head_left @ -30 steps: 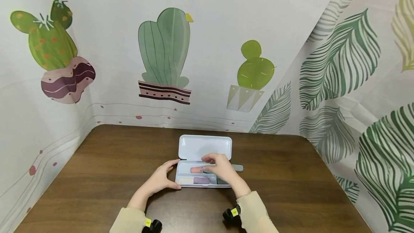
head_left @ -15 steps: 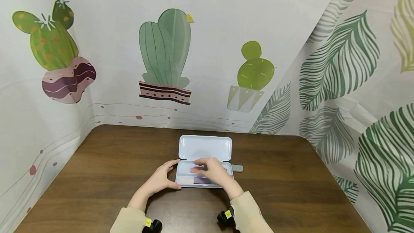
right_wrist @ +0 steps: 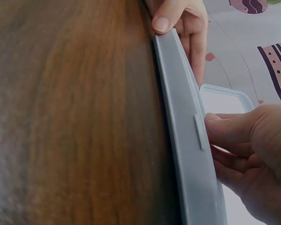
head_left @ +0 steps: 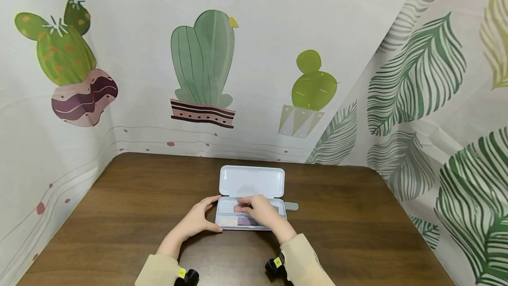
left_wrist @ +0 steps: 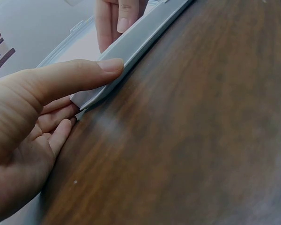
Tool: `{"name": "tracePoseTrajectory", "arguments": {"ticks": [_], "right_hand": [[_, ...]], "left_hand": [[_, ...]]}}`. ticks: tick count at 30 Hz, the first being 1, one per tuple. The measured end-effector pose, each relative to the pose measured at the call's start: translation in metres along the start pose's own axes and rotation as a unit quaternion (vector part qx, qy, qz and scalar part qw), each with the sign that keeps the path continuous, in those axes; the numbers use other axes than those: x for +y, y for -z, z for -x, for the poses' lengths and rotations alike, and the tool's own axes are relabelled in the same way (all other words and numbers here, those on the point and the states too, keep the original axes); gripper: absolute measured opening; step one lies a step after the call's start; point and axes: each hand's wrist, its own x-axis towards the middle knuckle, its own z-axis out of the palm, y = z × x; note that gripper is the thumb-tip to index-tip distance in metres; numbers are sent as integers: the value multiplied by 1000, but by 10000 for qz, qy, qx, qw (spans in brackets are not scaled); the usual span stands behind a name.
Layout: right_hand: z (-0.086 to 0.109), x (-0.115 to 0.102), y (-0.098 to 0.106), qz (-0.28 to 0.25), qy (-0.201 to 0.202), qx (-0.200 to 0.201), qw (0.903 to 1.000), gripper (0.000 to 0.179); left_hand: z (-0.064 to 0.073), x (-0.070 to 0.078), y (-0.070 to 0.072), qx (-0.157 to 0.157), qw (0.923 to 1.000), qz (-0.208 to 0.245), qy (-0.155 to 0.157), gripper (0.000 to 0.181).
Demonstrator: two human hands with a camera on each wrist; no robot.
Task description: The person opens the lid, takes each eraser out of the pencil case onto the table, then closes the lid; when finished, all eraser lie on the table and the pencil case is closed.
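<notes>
An open pale-blue pencil case (head_left: 252, 181) lies on the table with its lid tipped back. My left hand (head_left: 197, 217) holds the case's left end, thumb on the front wall (left_wrist: 145, 40) and fingers round the far side. My right hand (head_left: 262, 212) reaches into the back compartment, fingers and thumb bent close together beside a pink block (head_left: 237, 208). Its fingertips dip behind the front wall in the right wrist view, so I cannot tell what they hold. A white block (head_left: 228, 222) and a purple block (head_left: 247, 221) lie end to end in the front compartment.
A rounded grey piece (head_left: 291, 206) lies at the case's right end. The brown wooden table (head_left: 158, 180) surrounds the case. Behind it hangs a white cloth (head_left: 262, 21) printed with cacti and leaves. Black wrist cameras (head_left: 274, 267) sit at both sleeves.
My right hand has moved left and lower inside the case, now partly covering the pink block, and has shifted only slightly in the last half second. The left hand and case have stayed put.
</notes>
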Motion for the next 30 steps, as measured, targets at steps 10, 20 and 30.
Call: {"name": "tracePoseTrajectory", "arguments": {"ticks": [10, 20, 30], "right_hand": [[0, -2, -3, 90, 115, 133, 9998, 20], [-1, -4, -2, -130, 53, 379, 9992, 16], [-2, -2, -3, -318, -21, 422, 9986, 15]], "left_hand": [[-1, -1, 0, 4, 10000, -49, -48, 94], [1, 0, 1, 12, 10000, 21, 2, 93], [0, 0, 0, -5, 10000, 64, 16, 93]]}}
